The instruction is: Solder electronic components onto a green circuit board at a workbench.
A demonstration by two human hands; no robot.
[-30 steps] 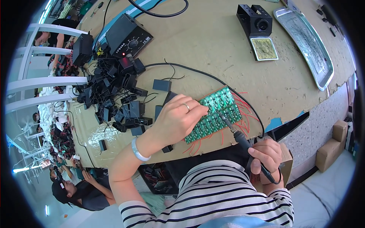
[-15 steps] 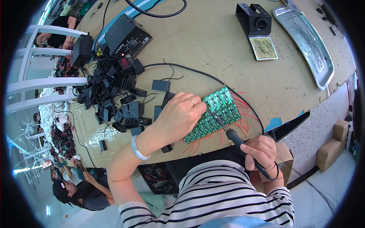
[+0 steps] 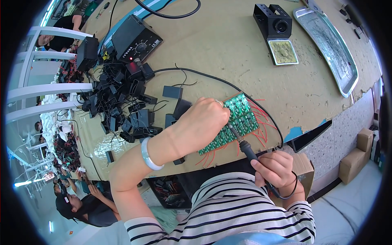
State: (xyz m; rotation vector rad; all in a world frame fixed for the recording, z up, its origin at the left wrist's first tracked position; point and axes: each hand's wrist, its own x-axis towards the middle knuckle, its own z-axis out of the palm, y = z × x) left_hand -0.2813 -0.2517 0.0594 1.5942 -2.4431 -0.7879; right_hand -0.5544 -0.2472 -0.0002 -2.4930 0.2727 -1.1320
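A workbench (image 3: 228,53) with a tan, scuffed covering fills the view, its near edge running just in front of the person's striped shirt (image 3: 228,204). Nearest, the right hand (image 3: 274,167) has its fingers wrapped round the dark handle of a soldering iron (image 3: 248,150), which slants up and leftward to the board. The iron looks light and rigid, its cord likely tugging a little; the handle is the only place to take hold, since the metal end may be hot. Beyond it, near the bench edge, lies a green circuit board (image 3: 245,120), set at a slant, with thin red wires (image 3: 259,99) fanning out. The left hand (image 3: 204,122) is over its left part, fingers curled down; the fingertips are hidden, so I cannot tell whether they pinch anything. The panel should be light, stiff and rather fragile, best held by its edges, while the wires would bend easily. Left of that hand sits a heap of small black boxes (image 3: 141,118) with loose leads. Farther off stand a black control unit (image 3: 132,36), an iron stand (image 3: 263,18) with a pale dish (image 3: 286,64), and a metal tray (image 3: 346,79).
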